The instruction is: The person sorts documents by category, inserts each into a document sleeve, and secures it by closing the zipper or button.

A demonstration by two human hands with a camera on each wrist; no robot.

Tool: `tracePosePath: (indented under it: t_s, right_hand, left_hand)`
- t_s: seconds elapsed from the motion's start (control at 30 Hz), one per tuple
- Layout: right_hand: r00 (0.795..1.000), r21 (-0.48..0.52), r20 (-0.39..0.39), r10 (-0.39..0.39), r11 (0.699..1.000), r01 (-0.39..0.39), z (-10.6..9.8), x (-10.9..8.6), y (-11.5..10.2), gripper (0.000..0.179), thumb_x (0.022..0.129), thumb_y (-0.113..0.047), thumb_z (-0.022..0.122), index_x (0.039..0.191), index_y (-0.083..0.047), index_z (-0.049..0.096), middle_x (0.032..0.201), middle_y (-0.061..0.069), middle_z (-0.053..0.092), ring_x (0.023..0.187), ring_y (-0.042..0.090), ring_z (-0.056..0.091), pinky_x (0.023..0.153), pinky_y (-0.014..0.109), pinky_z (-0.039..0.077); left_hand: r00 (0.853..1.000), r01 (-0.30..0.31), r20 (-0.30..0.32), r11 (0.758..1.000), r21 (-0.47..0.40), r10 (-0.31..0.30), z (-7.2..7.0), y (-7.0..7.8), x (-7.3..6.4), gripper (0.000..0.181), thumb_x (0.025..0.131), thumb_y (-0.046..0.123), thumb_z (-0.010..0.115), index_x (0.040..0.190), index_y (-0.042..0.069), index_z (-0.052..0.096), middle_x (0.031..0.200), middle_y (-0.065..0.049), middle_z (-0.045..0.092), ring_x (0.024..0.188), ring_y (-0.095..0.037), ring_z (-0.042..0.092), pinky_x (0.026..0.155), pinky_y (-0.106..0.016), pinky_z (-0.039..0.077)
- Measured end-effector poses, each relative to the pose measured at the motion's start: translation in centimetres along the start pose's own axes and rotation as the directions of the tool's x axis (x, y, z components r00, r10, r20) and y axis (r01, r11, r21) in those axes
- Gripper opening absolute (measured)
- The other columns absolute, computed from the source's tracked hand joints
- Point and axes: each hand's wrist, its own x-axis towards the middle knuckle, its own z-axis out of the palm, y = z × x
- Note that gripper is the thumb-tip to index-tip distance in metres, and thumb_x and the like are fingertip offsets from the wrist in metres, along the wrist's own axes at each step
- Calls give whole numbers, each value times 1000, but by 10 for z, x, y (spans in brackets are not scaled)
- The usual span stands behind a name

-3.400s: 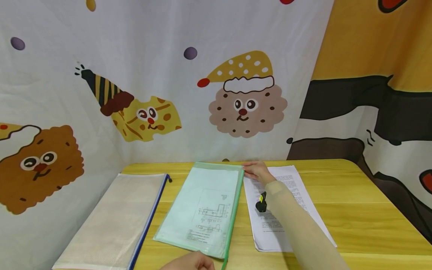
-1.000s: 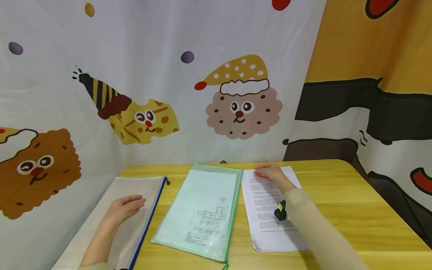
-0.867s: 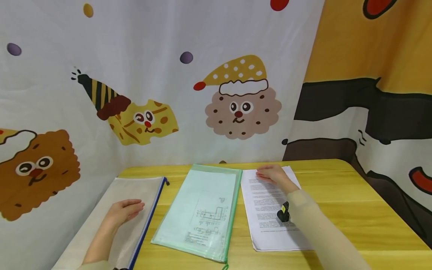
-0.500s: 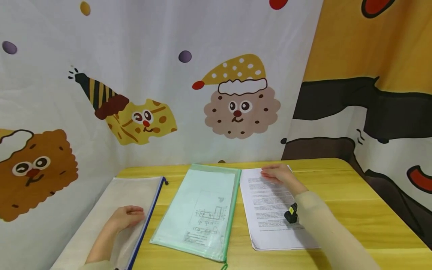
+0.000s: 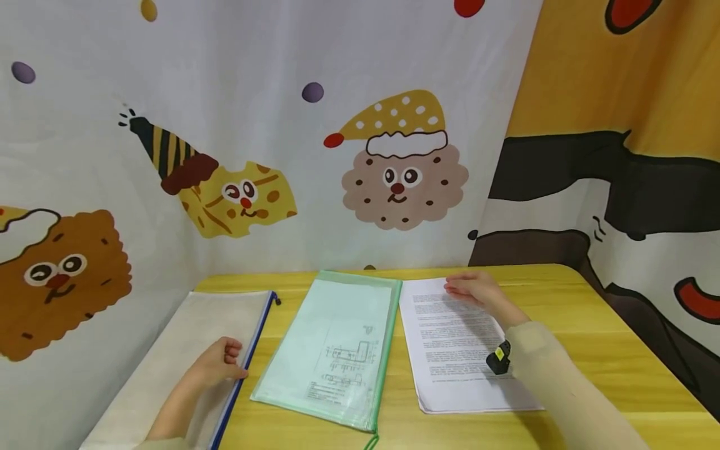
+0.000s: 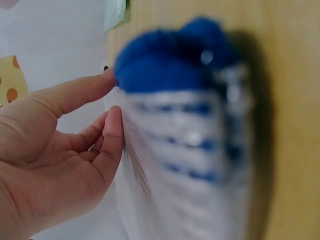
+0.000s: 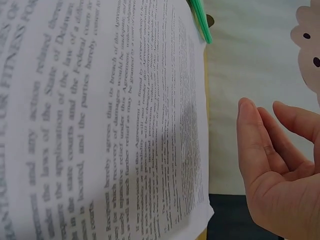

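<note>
A whitish mesh zip pouch (image 5: 185, 356) with a blue zipper edge lies at the left of the table. My left hand (image 5: 216, 362) is over its right side, with the thumb at the blue zipper (image 6: 160, 60); the other fingers are loosely bent near the mesh. A green translucent zip pouch (image 5: 332, 344), with a sheet bearing a drawing inside, lies in the middle. To its right is a stack of printed paper (image 5: 450, 350). My right hand (image 5: 478, 290) hovers over the stack's far edge, fingers relaxed and holding nothing, as the right wrist view shows.
The yellow wooden table (image 5: 590, 350) extends right of the papers. A patterned curtain (image 5: 315, 156) hangs along the back and sides. A green cord (image 5: 371, 442) trails from the green pouch's near corner.
My right hand has left the green pouch's far corner and drifted right over the papers. My left hand has moved from the green pouch's near end to the white pouch, its thumb reaching the blue zipper.
</note>
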Motion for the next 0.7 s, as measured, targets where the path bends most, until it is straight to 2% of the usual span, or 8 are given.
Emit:
tracePosePath:
  t_s: [0.2,0.43,0.6,0.7]
  right_hand:
    - [1000,-52,-10,7,999,-7,-12,-8,4,46,94,-8,56,129,17,42,103,12,68,95,19,67,94,39,47]
    - [999,-114,-19,32,993,-34,-35,-17,9,50,95,-15,56,131,16,41,103,9,68,95,19,67,91,36,50]
    - [997,-165,-56,58,984,-67,-49,-23,12,50,93,-16,59,128,16,43,100,9,69,89,17,66,83,32,54]
    - [995,-235,-85,60,969,-78,-55,-28,14,52,93,-19,60,128,14,44,103,12,68,87,16,65,81,31,55]
  left_hand:
    - [1000,-27,-11,999,30,27,5,8,3,50,66,-3,75,106,-13,47,94,-16,51,84,-22,49,71,-27,44]
    - [1000,5,20,1000,19,-5,3,10,1,32,72,-3,64,101,-10,51,88,-11,53,81,-19,50,66,-25,45]
    - [999,1,52,1000,14,-2,-1,9,-1,24,73,-2,59,95,-9,56,81,-8,54,74,-17,51,61,-24,46]
    - [999,16,37,1000,18,-17,-2,12,-3,21,72,-2,59,92,-8,57,78,-7,54,71,-17,51,59,-24,46]
